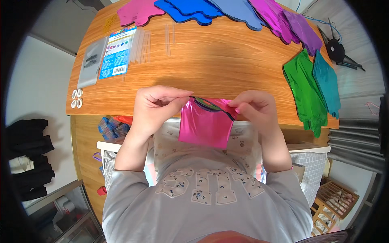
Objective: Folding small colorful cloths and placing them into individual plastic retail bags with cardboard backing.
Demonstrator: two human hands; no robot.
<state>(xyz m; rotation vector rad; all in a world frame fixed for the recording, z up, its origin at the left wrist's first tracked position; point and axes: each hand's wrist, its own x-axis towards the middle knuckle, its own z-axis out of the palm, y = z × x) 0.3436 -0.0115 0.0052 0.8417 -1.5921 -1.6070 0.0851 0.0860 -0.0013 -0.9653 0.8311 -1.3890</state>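
At the near edge of the table [223, 60], your left hand [156, 106] and right hand [259, 106] pinch pink foil [204, 129] between closed fingertips. The step seems layer-parting; the next move likely calls for gentle spreading.

A wood-grain table [219, 60] is bearing foil pieces around its far and right sides. Pink pieces [135, 11], blue pieces [190, 12], grey-blue pieces [241, 14], magenta pieces [277, 20] and purple pieces [306, 30] are following one another rightward. Green pieces [306, 91] are overhanging the near edge, with teal pieces [326, 83] lying alongside. At left, a translucent bag [85, 77], a blue-and-white card [115, 60] and clear strips [142, 44] are lying side by side. Four white rings [74, 94] are sitting near the left corner; a small yellow item [109, 23] is lying farther back.
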